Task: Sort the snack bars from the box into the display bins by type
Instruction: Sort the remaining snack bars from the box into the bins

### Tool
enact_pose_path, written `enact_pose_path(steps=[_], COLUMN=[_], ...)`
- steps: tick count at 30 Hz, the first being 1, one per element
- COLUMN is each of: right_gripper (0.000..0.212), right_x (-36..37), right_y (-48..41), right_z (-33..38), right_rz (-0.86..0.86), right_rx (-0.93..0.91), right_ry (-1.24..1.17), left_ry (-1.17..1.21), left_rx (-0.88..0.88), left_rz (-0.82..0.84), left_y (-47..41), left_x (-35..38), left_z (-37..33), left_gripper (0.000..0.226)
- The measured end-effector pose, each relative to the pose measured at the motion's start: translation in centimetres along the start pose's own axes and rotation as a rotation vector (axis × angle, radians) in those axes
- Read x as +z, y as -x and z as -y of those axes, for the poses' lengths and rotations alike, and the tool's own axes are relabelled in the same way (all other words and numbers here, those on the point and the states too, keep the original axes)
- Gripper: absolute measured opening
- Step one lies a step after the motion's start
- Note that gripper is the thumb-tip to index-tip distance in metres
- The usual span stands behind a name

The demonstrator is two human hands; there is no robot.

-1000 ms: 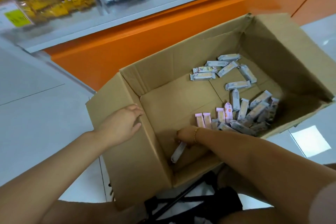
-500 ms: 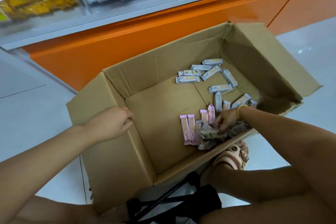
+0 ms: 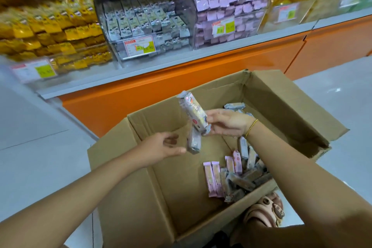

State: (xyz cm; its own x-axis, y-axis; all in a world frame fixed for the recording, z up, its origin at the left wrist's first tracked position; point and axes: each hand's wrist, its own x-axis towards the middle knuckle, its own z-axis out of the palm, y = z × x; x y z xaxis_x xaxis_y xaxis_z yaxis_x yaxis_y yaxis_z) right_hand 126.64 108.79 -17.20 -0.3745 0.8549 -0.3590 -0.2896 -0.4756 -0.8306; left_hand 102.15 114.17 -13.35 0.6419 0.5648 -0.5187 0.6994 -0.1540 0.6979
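The right hand [image 3: 227, 125] pinches a small bunch of grey snack bars [image 3: 196, 115] above the middle of the cardboard box [image 3: 281, 106]. Their long axes run roughly from 11 o'clock down to 5 o'clock, and one bar hangs lower than the rest. The left hand [image 3: 161, 148] sits at about 8 o'clock from that bunch, empty, with fingers loosely spread and thumb apart. Its fingertips are just beside the lowest bar, though contact cannot be made out. The matching clear bin of grey bars [image 3: 141, 24] lies at about 11 o'clock from the right hand, on the counter beyond the box. The pink-bar bin [image 3: 227, 6] stands at 12 o'clock, so the carry probably goes up and leftward. The mixed pile of bars [image 3: 241, 177] remains at the box's near-right corner. Half a second ago the right hand was down in that pile and the left rested on the box's left flap. Both have since risen toward each other, and the view has tilted up to show the bins.
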Motion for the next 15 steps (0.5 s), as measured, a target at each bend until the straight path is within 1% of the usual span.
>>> enact_pose_path(steps=[1, 2, 3, 4, 5, 6, 8, 9, 10, 11, 13, 14, 15], right_gripper=[0.049, 0.062, 0.069, 0.072, 0.074, 0.076, 0.083, 0.084, 0.082, 0.074, 0.043, 0.031, 0.027], right_x=[1.4, 2.5, 3.7, 4.7, 5.5, 6.1, 6.9, 7.2, 7.5, 7.9, 8.3, 8.7, 9.2], right_y=[-0.2, -0.4, -0.5, -0.5, -0.4, 0.0, 1.1, 1.8, 2.6, 3.5, 4.8, 5.3, 5.6], right_z=[0.7, 1.2, 1.6, 1.9, 2.1, 2.5, 3.4, 3.9, 4.4, 5.0, 5.6, 5.7, 5.8], right_rz=[0.055, 0.087, 0.109, 0.119, 0.122, 0.116, 0.057, -0.009, -0.087, -0.18, -0.351, -0.404, -0.428], right_rx=[-0.05, -0.085, -0.114, -0.148, -0.177, -0.204, -0.247, -0.262, -0.275, -0.291, -0.339, -0.362, -0.386], right_ry=[-0.006, 0.002, 0.012, 0.012, 0.005, -0.001, 0.013, 0.03, 0.044, 0.052, 0.033, 0.015, -0.006], left_ry=[0.09, 0.189, 0.306, 0.446, 0.566, 0.654, 0.7, 0.699, 0.712, 0.746, 0.87, 0.909, 0.926], left_rx=[0.017, 0.042, 0.057, 0.057, 0.049, 0.042, 0.047, 0.055, 0.063, 0.072, 0.09, 0.103, 0.121], left_rz=[-0.004, -0.001, 0.002, 0.009, 0.013, 0.019, 0.021, 0.009, -0.018, -0.05, -0.079, -0.074, -0.06], left_y=[0.2, 0.5, 0.8, 1.2, 1.8, 2.4, 3.5, 4.0, 4.4, 4.8, 5.3, 5.6, 6.0], left_x=[-0.1, -0.3, -0.3, -0.4, -0.5, -0.6, -1.0, -1.3, -1.6, -2.0, -2.7, -3.0, -3.4], left_z=[-0.7, -1.3, -1.9, -2.5, -3.1, -3.6, -4.2, -4.5, -4.8, -5.0, -5.2, -5.4, -5.7], left_gripper=[0.071, 0.063, 0.045, 0.026, 0.016, 0.015, 0.032, 0.04, 0.043, 0.04, 0.039, 0.041, 0.041])
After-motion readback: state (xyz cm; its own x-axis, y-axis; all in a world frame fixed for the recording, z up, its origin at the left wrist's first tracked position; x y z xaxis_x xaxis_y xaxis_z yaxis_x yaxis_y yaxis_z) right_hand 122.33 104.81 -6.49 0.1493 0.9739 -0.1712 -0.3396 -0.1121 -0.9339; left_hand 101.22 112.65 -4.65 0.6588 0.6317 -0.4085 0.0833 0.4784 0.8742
